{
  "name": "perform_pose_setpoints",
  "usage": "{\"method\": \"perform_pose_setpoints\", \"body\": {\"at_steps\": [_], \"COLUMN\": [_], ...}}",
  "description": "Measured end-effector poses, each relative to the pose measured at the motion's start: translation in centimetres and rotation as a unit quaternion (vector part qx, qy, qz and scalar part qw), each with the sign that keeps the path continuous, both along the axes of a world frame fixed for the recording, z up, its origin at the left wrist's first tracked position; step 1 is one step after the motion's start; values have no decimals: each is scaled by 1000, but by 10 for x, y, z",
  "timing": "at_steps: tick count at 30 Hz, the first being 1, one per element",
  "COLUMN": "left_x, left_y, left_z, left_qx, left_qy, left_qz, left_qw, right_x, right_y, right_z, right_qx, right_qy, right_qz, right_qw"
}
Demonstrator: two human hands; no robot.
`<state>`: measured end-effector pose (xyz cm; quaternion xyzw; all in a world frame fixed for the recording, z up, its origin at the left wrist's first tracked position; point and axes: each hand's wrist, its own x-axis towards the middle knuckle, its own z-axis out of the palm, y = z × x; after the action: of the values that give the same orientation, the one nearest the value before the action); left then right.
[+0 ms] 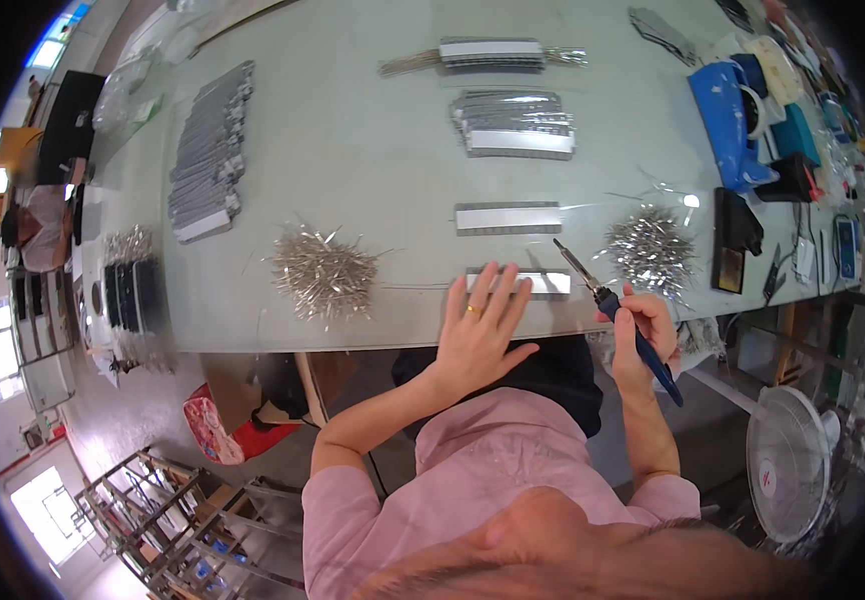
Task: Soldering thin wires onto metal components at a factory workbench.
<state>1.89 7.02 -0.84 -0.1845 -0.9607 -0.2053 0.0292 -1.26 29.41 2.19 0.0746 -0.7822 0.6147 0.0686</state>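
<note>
My left hand (483, 325) lies flat, fingers spread, on a narrow grey-and-white strip (551, 284) near the table's front edge. A thin wire (413, 287) runs out leftward from under the fingers. Gripped in my right hand (648, 322) is a soldering iron (663, 373) with a dark blue handle, its tip pointing up and left, just beyond the strip's right end. Whether the tip touches anything I cannot tell. A second strip (508, 218) lies farther back. Loose silvery metal leads are heaped in a left pile (325, 273) and a right pile (650, 250).
Behind lie a stack of strips (520, 145) and a strip bundle with wires (493, 52). A long row of strips (209, 150) fills the left side. At right stand a blue tape dispenser (725, 125) and a black holder (733, 240). A white fan (788, 465) is beside me.
</note>
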Motion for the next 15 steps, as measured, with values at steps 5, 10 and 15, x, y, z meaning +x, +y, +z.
{"method": "perform_pose_setpoints", "body": {"at_steps": [5,10,15], "left_x": [-3,-3,-3], "left_y": [2,4,7], "left_z": [-4,-13,-15], "left_qx": [-37,-31,-20], "left_qy": [40,115,193], "left_qz": [-17,-53,-106], "left_qw": [998,991,975], "right_x": [0,-6,-19], "right_y": [18,31,36], "right_z": [5,-15,-26], "right_qx": [8,-5,-25], "right_qy": [5,1,-8], "right_qz": [-51,-87,-112], "right_qw": [999,996,993]}}
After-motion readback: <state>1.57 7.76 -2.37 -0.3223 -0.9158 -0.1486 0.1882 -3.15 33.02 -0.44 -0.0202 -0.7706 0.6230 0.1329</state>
